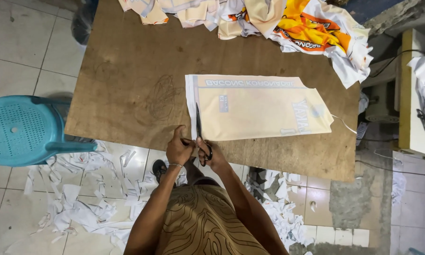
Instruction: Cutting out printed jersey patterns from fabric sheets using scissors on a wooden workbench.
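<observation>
We're gripping scissors (199, 130) in right hand (211, 155), left hand (179, 148) pinching limp, light fabric panel (257, 107) edge, lower centre

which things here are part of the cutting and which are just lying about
In use: scissors in the right hand; cream fabric panel; left hand at its near edge; board.

Lying about: fabric pile; floor scraps; blue stool.
</observation>
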